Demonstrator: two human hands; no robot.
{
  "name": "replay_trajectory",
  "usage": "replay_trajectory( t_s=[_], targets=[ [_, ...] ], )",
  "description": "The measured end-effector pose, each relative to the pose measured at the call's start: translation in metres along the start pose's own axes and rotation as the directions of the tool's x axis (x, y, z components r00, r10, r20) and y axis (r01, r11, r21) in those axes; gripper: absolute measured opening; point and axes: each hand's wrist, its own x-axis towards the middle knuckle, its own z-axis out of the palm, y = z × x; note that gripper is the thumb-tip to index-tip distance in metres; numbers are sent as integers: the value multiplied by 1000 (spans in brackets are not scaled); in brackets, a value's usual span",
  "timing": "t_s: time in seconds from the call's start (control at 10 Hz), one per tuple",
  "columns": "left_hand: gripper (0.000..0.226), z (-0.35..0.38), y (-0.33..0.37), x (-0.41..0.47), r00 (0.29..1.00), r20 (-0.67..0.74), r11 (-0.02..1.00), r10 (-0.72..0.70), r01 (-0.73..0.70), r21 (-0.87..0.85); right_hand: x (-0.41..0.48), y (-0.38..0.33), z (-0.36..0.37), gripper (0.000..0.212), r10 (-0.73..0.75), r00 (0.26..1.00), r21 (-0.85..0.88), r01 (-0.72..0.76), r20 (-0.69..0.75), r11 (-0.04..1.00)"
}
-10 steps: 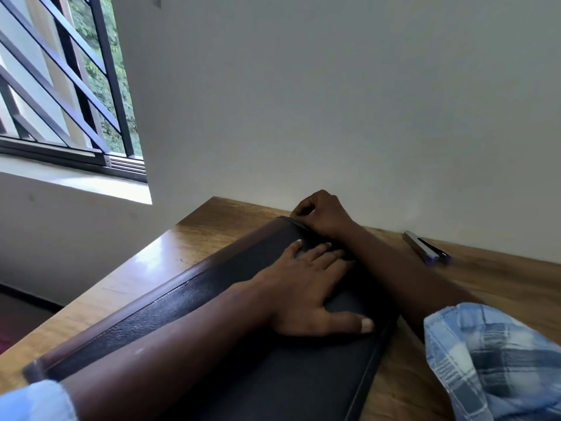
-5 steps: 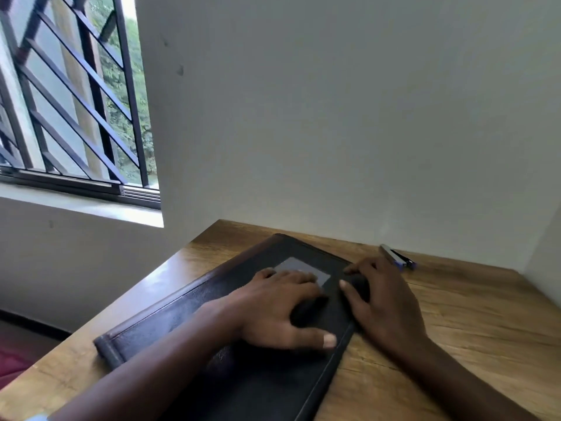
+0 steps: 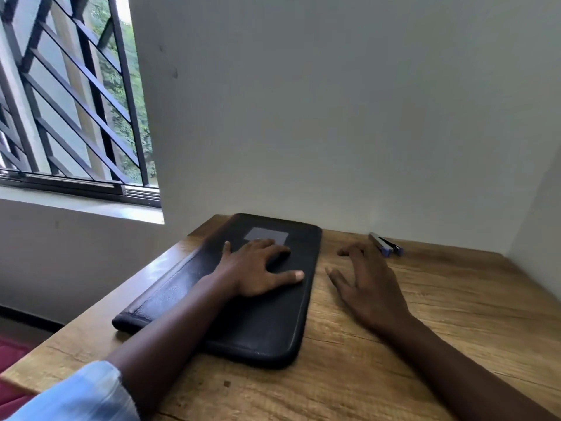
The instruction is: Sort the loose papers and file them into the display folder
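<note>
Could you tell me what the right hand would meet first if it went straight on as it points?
The right hand likely crosses bare table to the wall; the stapler lies just right of that line and might be brushed.

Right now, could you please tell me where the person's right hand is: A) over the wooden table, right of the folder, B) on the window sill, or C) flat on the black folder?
A: the right hand is spread open over the table, clear of the folder under the left hand.
</note>
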Motion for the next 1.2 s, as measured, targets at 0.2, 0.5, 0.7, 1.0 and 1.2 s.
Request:
replay_trajectory(
  t_s=[0.2,0.5,0.7,1.0,1.2],
  targets=[
    [118,3,-8,23,1000,-28,999,0,1,48,43,52,-6,48,318,932,-60,-332,-171,941],
    [104,8,-22,33,999,28,996,41,-43,76,82,107,-5,47,418,895,-192,-443,-155,876],
    [97,12,-23,25,998,-3,994,59,-59,88,43,61,0,38,420,897,-114,-436,-141,893],
    [88,-7,-9,23,997,71,999,17,-20,48,-20,-46,1,50,522,852,-161,-523,-53,837],
    [87,-13,-6,21,997,78,999,4,-7,43,-14,-52,-7,57,560,828,-224,-542,23,810]
  ],
)
